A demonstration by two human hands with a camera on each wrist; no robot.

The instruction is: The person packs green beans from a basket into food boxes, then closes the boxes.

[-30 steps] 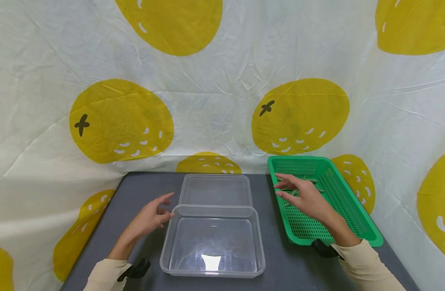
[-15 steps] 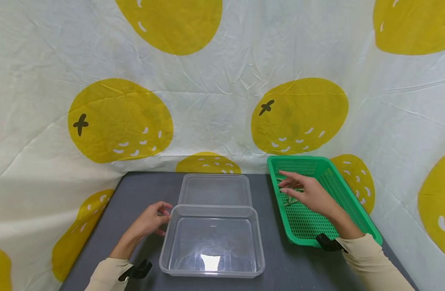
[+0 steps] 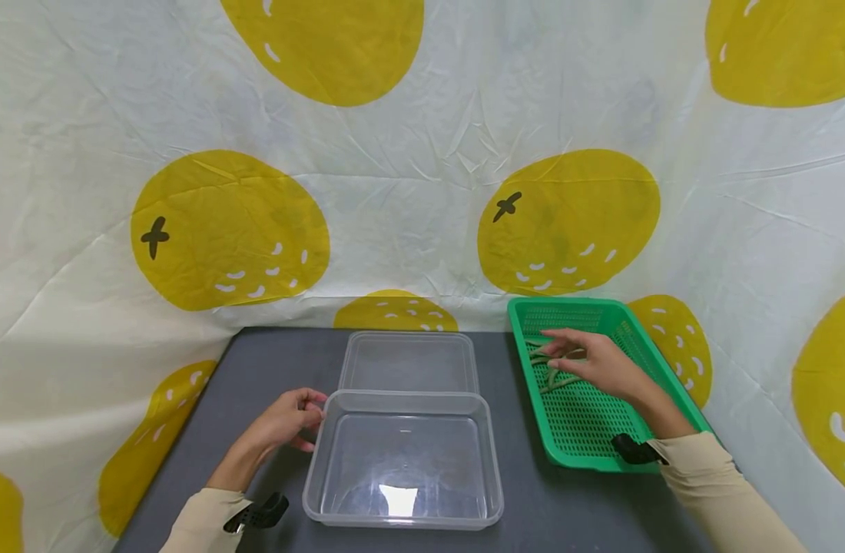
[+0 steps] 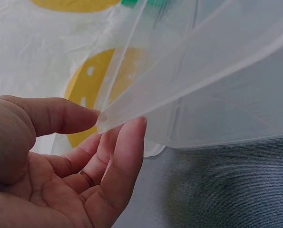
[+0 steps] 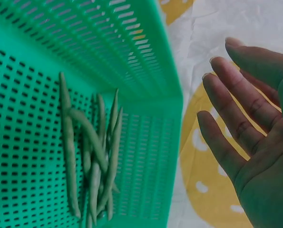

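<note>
At the left side of a clear plastic container (image 3: 402, 503), my left hand (image 3: 284, 421) pinches its rim. In the left wrist view, thumb and a fingertip meet the corner of the container (image 4: 198, 78) from opposite sides. My right hand (image 3: 605, 369) hovers over a green plastic basket (image 3: 552, 439), fingers spread and slightly bent, holding nothing. Several green beans (image 5: 96, 156) lie loosely heaped at one end of the basket in the right wrist view. Part of the heap is hidden behind the right hand in the head view.
A clear flat lid (image 3: 409, 361) lies just behind the container on the dark grey table (image 3: 277, 357). The basket stands at the table's right side. A white curtain (image 3: 402, 207) printed with yellow fruit closes off the back and sides.
My left hand has come down and taken hold of the container's left rim. My right hand has moved slightly rightward over the basket, uncovering more beans. Container and basket have stayed in place.
</note>
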